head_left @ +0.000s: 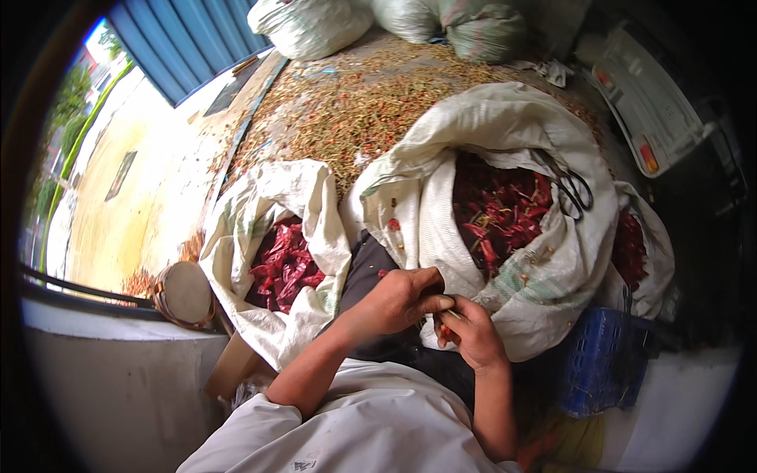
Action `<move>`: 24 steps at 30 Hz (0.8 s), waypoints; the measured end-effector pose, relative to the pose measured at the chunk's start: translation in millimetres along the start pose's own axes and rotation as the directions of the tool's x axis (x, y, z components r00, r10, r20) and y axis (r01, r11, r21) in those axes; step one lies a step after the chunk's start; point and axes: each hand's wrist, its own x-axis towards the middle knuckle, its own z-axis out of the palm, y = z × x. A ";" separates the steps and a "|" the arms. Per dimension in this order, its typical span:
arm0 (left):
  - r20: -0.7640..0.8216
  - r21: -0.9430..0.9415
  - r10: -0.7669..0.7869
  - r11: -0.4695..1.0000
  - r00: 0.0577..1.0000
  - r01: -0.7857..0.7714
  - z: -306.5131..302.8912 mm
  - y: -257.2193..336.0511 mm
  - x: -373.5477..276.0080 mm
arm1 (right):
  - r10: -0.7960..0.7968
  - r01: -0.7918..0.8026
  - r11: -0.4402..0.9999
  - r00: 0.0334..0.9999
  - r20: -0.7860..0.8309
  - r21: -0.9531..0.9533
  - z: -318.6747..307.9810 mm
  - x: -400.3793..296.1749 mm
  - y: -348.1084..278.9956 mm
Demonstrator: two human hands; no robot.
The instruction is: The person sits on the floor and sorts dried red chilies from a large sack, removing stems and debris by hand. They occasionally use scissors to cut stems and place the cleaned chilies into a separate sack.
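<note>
My left hand (399, 301) and my right hand (471, 334) meet above my lap. Between their fingertips runs a thin pale stem (453, 314), and part of a red dried chili (446, 333) shows under the right fingers. The rest of the chili is hidden by the hands. Beyond them stands a big white woven sack (502, 121) with its rim rolled down, holding dried red chilies (502, 224) with some stems. A pair of dark-handled scissors (571, 186) lies on its right rim. To the left a smaller woven sack (331, 242) holds deep red chilies (287, 266).
Loose stems and chili bits (366, 106) cover the floor ahead. Full woven sacks (313, 26) stand at the back. On the right are another sack of chilies (630, 248), a blue plastic crate (606, 360) and a pale panel with lamps (650, 100). A round stool-like object (184, 294) stands left.
</note>
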 end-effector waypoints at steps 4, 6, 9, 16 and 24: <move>-0.172 -0.162 -0.153 0.979 0.973 0.125 14.7 -16.0 -19.3 | -0.135 0.087 0.917 0.986 -0.099 -0.390 13.5 -2.9 -4.1; -0.171 -0.299 -0.278 0.929 0.945 0.219 18.2 -22.4 -26.5 | -0.247 0.103 0.747 0.960 -0.130 -0.657 20.2 -0.2 -5.1; -0.128 -0.263 -0.339 0.918 0.932 0.297 11.7 -19.1 -31.6 | -0.491 0.249 0.444 0.871 -0.001 -0.861 29.8 6.9 -5.4; -0.072 -0.172 -0.065 0.984 0.995 0.052 4.2 -33.2 -39.9 | -0.427 0.249 0.497 0.904 0.015 -0.831 40.4 6.6 -18.8; 0.129 -0.217 0.082 0.975 0.988 -0.053 -10.6 -37.7 -45.2 | -0.564 0.373 0.313 0.813 0.145 -0.873 34.7 12.8 -8.4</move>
